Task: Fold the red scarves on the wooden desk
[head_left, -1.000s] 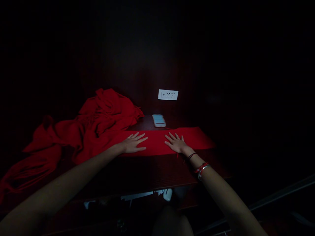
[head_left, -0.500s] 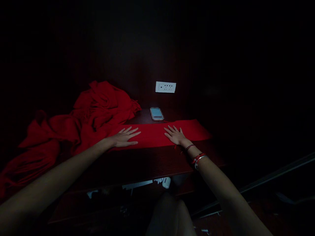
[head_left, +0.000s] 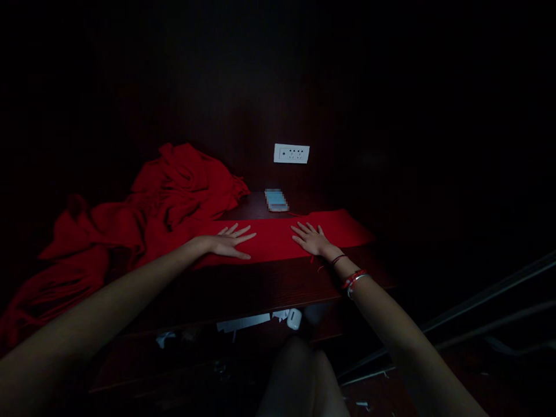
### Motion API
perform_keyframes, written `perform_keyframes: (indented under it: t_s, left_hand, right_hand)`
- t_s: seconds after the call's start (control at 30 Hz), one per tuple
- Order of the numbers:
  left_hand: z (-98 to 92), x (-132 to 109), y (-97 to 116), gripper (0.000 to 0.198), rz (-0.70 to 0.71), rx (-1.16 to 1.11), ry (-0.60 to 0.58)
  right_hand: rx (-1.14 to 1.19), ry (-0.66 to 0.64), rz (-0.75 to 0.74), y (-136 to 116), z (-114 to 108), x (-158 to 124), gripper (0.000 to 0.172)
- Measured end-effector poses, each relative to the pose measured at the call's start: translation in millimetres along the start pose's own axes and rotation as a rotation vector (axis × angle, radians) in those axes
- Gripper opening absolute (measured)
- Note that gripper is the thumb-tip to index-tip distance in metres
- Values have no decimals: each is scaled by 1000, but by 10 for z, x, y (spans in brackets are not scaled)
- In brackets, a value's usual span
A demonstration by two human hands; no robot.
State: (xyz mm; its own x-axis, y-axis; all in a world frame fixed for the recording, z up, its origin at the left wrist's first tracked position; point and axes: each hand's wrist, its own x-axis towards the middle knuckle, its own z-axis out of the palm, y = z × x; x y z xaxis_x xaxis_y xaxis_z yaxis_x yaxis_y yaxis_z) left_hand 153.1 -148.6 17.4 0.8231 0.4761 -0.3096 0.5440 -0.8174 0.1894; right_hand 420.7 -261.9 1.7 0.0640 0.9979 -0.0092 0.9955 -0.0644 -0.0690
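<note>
A flat band of red cloth (head_left: 271,240), likely one end of a scarf, lies across the dark wooden shelf (head_left: 260,284). On its middle part rests my left hand (head_left: 230,240), palm down with fingers spread. My right hand (head_left: 310,237) presses flat on the same band farther right, its fingers also apart. Several bracelets circle my right wrist. To the left the red cloth runs into a large crumpled heap (head_left: 182,179) with fringed edges.
A pale blue object (head_left: 276,200), pixelated, lies behind the band. Above it a white socket plate (head_left: 291,153) is set in the dark wall. Below the shelf edge are a white earbud case (head_left: 294,318) and white strips (head_left: 243,322). The surroundings are very dark.
My left hand has slid slightly to the right along the red cloth. My right hand stays almost where it was, still flat.
</note>
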Motion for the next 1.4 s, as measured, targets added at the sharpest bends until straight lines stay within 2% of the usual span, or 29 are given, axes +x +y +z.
perform_keyframes:
  t_s: [0.1,0.17,0.27,0.33,0.43,0.57,0.73,0.87,1.07,1.17,1.3,1.4]
  left_hand:
    - [-98,21,29,91,-42,-7,-50]
    - [-155,102,49,84,-51,-27,-31]
    - [-185,307,68,67,-39,-40,113]
    - [-151,447,67,60,-16,-11,188]
    - [-72,582,47,56,7,35,208]
    - [-109,675,19,57,32,44,211]
    - [-300,916,-2,42,67,20,350]
    - [-365,1071,-92,34,-10,-29,357]
    - [-359,1107,-232,29,-27,-166,391]
    - [-322,1114,-246,28,-25,-244,427]
    - [-289,1105,-223,19,-32,-351,455]
    - [-298,1100,-204,13,-28,-432,450]
  right_hand:
    - [-6,151,-74,-79,-70,-113,53]
    - [-6,222,-206,-153,-89,-227,52]
    - [-54,204,-404,-261,-51,-392,45]
    - [-137,232,-433,-316,-17,-472,38]
    - [-276,304,-482,-378,-30,-546,31]
    - [-419,240,-605,-484,-139,-558,21]
    - [-502,210,-618,-642,-180,-461,13]
    - [-478,259,-557,-716,-146,-420,14]
    - [-468,290,-579,-720,-131,-378,23]
    - [-439,331,-522,-743,-117,-334,26]
    - [-406,398,-457,-818,-94,-291,22]
    - [-408,369,-473,-852,-93,-295,20]
